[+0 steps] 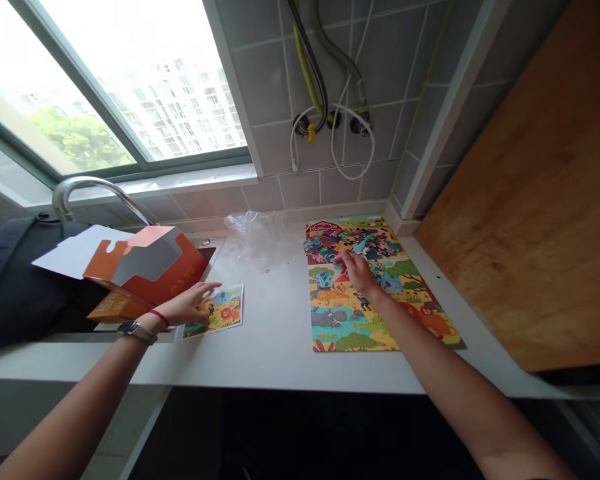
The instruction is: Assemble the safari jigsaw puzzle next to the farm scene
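Note:
My left hand (193,307) rests at the small picture card (230,308), its fingers apart and lying over the card's left part. The card shows cartoon animals, among them a lion. My right hand (359,272) is over the colourful animal jigsaw puzzle (330,319), at the near edge of the heaped loose puzzle pieces (365,241). Its fingers are loosely bent and apart, with no piece visible in them. The heap covers the upper part of the picture, which shows a hippo and a lion lower down.
An opened orange box (173,270) leans over the sink area at left, beside a dark bag (20,280) and a curved faucet (100,183). Crumpled clear plastic (255,233) lies on the white counter (275,327). A wooden panel (540,220) stands at right.

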`<state>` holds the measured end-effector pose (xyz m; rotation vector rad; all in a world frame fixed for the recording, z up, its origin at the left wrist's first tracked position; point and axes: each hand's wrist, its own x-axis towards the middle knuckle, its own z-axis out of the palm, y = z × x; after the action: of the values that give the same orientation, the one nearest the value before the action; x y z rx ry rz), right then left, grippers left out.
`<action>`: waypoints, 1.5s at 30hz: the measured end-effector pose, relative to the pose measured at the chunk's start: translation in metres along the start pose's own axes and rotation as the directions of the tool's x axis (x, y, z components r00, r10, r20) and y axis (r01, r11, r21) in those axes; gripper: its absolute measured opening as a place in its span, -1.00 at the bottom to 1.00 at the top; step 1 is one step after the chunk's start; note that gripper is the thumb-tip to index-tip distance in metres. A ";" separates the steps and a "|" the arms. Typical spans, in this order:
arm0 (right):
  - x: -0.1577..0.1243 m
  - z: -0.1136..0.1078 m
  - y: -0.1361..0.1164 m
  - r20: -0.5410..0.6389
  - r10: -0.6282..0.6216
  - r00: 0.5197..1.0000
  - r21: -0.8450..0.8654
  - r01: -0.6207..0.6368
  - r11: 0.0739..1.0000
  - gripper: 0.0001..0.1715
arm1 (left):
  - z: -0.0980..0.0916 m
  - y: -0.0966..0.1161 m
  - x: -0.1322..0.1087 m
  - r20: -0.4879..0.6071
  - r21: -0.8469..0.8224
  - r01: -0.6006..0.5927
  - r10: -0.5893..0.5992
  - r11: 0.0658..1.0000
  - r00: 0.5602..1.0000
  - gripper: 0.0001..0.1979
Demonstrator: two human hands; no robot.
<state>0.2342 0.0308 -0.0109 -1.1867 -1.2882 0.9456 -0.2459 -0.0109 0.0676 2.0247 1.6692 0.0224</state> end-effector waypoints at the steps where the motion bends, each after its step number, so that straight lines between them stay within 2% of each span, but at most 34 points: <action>1: 0.000 0.000 0.000 0.015 -0.003 1.000 -0.011 0.003 1.000 -0.10 | -0.001 0.001 0.003 -0.017 -0.004 0.029 -0.029 1.000 0.999 -0.08; 3: 0.000 -0.001 0.000 0.044 -0.001 0.999 -0.027 0.002 1.000 -0.11 | -0.002 0.004 0.008 -0.035 -0.007 0.069 -0.069 0.998 0.997 -0.15; 7: -0.001 0.000 0.000 0.078 0.001 0.997 -0.023 0.001 1.000 -0.21 | -0.012 0.022 0.014 -0.018 -0.028 0.039 -0.040 0.999 0.999 -0.50; 10: -0.004 0.005 -0.001 0.130 0.005 0.992 -0.015 -0.003 1.000 -0.32 | -0.027 0.051 0.014 -0.045 -0.100 -0.096 0.092 0.990 0.995 -0.59; 12: -0.007 0.009 -0.003 0.172 0.010 0.985 -0.005 -0.010 1.000 -0.37 | -0.038 0.079 0.013 -0.127 -0.106 -0.262 0.248 0.959 0.960 -0.63; 14: -0.010 0.012 -0.008 0.215 0.018 0.976 0.006 -0.020 1.000 -0.39 | -0.045 0.110 0.012 -0.232 -0.041 -0.412 0.392 0.910 0.890 -0.67; 15: -0.012 0.013 -0.011 0.252 0.038 0.967 0.029 -0.047 0.998 -0.39 | -0.047 0.126 0.013 -0.305 0.001 -0.488 0.465 0.873 0.831 -0.71; 16: -0.014 0.013 -0.014 0.306 0.072 0.949 0.071 -0.098 0.993 -0.38 | -0.045 0.141 0.014 -0.378 0.045 -0.555 0.528 0.831 0.760 -0.77; 18: -0.016 0.011 -0.020 0.447 0.149 0.882 0.204 -0.263 0.943 -0.33 | -0.034 0.167 0.021 -0.516 0.182 -0.664 0.645 0.725 0.564 -0.85; 19: -0.017 0.010 -0.023 0.515 0.174 0.839 0.279 -0.356 0.892 -0.32 | -0.024 0.178 0.026 -0.541 0.247 -0.696 0.692 0.675 0.479 -0.87; 20: -0.018 0.008 -0.025 0.560 0.183 0.808 0.348 -0.431 0.833 -0.30 | -0.012 0.188 0.033 -0.539 0.297 -0.714 0.729 0.633 0.422 -0.89; 21: -0.018 0.007 -0.026 0.573 0.184 0.799 0.408 -0.473 0.781 -0.30 | 0.003 0.195 0.040 -0.538 0.343 -0.725 0.757 0.597 0.369 -0.88; 24: -0.017 0.005 -0.026 0.470 0.215 0.856 0.530 -0.469 0.707 -0.41 | 0.051 0.209 0.066 -0.549 0.449 -0.679 0.779 0.580 0.303 -0.85; 25: -0.016 0.005 -0.025 0.417 0.238 0.877 0.547 -0.452 0.705 -0.44 | 0.066 0.211 0.075 -0.559 0.460 -0.665 0.774 0.588 0.298 -0.85; 28: -0.012 0.004 -0.020 0.296 0.304 0.906 0.552 -0.421 0.719 -0.44 | 0.098 0.205 0.094 -0.588 0.401 -0.666 0.734 0.629 0.339 -0.93; 31: -0.009 0.001 -0.017 0.254 0.328 0.910 0.547 -0.414 0.728 -0.40 | 0.110 0.186 0.104 -0.678 0.191 -0.683 0.598 0.705 0.428 -0.57; 32: -0.008 0.000 -0.017 0.254 0.327 0.910 0.546 -0.414 0.729 -0.40 | 0.111 0.179 0.106 -0.714 0.081 -0.680 0.518 0.729 0.471 -0.50; 34: -0.009 -0.001 -0.018 0.270 0.321 0.908 0.541 -0.419 0.729 -0.41 | 0.110 0.167 0.109 -0.750 -0.186 -0.654 0.324 0.733 0.576 -0.50; 36: -0.010 -0.001 -0.020 0.297 0.317 0.901 0.535 -0.432 0.726 -0.43 | 0.109 0.158 0.112 -0.704 -0.438 -0.599 0.159 0.671 0.692 -0.53; 38: -0.011 0.000 -0.021 0.311 0.312 0.898 0.542 -0.437 0.718 -0.43 | 0.108 0.154 0.113 -0.627 -0.586 -0.539 0.083 0.604 0.775 -0.49; 40: -0.012 0.002 -0.022 0.296 0.301 0.906 0.560 -0.420 0.714 -0.40 | 0.107 0.154 0.113 -0.579 -0.637 -0.502 0.066 0.585 0.812 -0.46; 42: -0.011 0.004 -0.021 0.252 0.287 0.924 0.577 -0.382 0.722 -0.36 | 0.108 0.156 0.112 -0.559 -0.664 -0.486 0.055 0.569 0.827 -0.45; 45: -0.010 0.005 -0.019 0.191 0.271 0.943 0.580 -0.331 0.744 -0.28 | 0.109 0.160 0.109 -0.482 -0.763 -0.452 0.060 0.462 0.874 -0.36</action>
<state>0.2258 0.0180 0.0055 -0.8462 -0.7584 1.5361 -0.0373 0.0309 0.0024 1.4443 1.0909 1.2272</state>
